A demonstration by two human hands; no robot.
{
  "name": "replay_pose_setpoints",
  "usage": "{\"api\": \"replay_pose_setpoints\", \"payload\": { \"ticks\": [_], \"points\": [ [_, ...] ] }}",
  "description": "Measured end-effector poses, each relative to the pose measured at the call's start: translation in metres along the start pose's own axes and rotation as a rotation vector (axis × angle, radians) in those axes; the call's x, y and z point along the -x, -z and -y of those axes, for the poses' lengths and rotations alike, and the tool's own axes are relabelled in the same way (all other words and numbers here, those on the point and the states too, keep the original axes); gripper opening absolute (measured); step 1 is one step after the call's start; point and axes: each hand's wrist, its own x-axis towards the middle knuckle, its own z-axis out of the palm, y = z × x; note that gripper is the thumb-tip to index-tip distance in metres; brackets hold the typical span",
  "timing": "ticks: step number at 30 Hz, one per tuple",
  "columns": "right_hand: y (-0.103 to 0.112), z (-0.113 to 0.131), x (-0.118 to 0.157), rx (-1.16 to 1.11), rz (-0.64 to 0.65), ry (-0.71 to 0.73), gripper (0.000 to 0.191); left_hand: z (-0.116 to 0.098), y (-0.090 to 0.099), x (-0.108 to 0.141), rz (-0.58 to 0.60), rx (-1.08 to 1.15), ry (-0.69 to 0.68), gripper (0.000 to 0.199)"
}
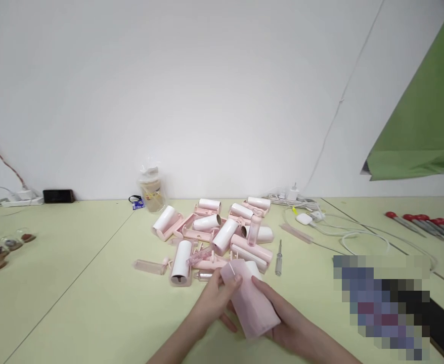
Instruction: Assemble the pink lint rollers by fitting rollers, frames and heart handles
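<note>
A pale pink, semi-clear plastic cover (pixel 253 306), seemingly from a lint roller, is held low in front of me, tilted. The thumb of my left hand (pixel 216 298) presses on its upper left end. My right hand (pixel 284 316) grips its right side, with the palm behind it. A white roll (pixel 253 269) shows just behind the cover; I cannot tell whether it is attached. Beyond my hands lies a pile of pink lint roller parts with white sticky rolls (pixel 225 236). One upright roll in a pink holder (pixel 181 263) is left of my hands.
A screwdriver (pixel 278 259) lies right of the pile. White cables and a charger (pixel 304 219) spread behind it. Red-handled tools (pixel 419 218) lie at far right, near a pixelated area (pixel 381 308). A bagged cup (pixel 152 192) and a black phone (pixel 58 196) stand along the wall.
</note>
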Motion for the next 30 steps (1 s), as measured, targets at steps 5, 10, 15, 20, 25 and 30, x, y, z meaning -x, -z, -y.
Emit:
{"api": "replay_pose_setpoints", "payload": {
  "ticks": [5,10,15,20,25,30],
  "points": [
    [-0.003,0.005,0.003,-0.049,-0.01,-0.015,0.054,-0.006,0.009,0.001,-0.045,-0.027,-0.049,0.057],
    [-0.006,0.006,0.005,-0.033,0.067,-0.005,0.042,-0.003,0.012,-0.003,-0.104,-0.109,-0.172,0.048],
    [-0.003,0.004,0.004,0.141,0.057,0.039,0.057,-0.004,0.01,-0.002,-0.064,0.009,-0.18,0.051],
    [-0.003,0.01,0.003,-0.001,-0.062,0.115,0.034,-0.007,0.015,0.0,0.001,0.117,-0.287,0.065],
    [-0.006,0.03,0.019,-0.1,-0.226,0.242,0.013,-0.003,0.011,0.012,0.111,0.021,-0.522,0.072],
    [0.001,0.052,0.037,0.367,-0.344,0.385,0.024,0.039,0.007,0.031,0.075,-0.339,-0.451,0.07]
  ]
}}
